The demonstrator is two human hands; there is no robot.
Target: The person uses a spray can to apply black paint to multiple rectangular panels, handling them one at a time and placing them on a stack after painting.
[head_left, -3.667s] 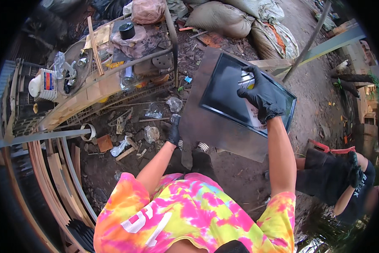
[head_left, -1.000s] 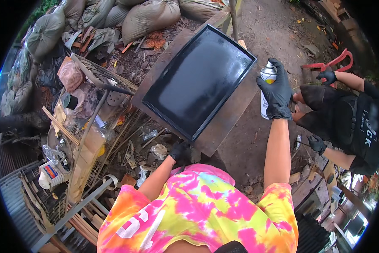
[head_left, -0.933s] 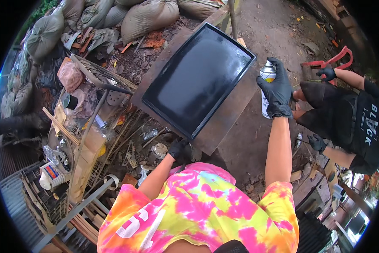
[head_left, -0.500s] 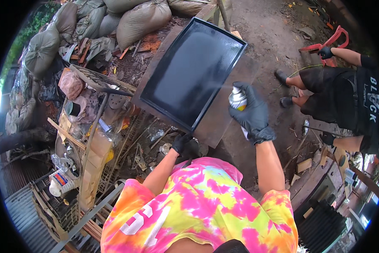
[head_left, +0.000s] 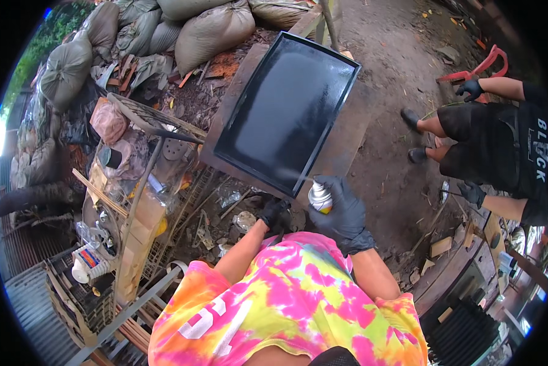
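Observation:
A black rectangular tray (head_left: pixel 286 107) with a raised rim and glossy inside lies on a brown flat board (head_left: pixel 341 146). My right hand (head_left: pixel 341 213), in a black glove, is shut round a spray can (head_left: pixel 320 194) just off the tray's near right corner; pale mist trails from its nozzle toward the rim. My left hand (head_left: pixel 273 212), also gloved, is curled by the board's near edge, below the tray; what it holds is hidden in shadow.
A co-worker (head_left: pixel 493 146) in black stands at the right near a red plastic object (head_left: pixel 490 64). Sandbags (head_left: pixel 210 36) are piled behind. A cluttered metal rack (head_left: pixel 140 183) stands left; scrap wood (head_left: pixel 441 247) lies at lower right.
My right hand with the can has moved down and left, from beside the tray's far right part to its near corner, mist now at its nozzle. My left hand has shifted slightly right.

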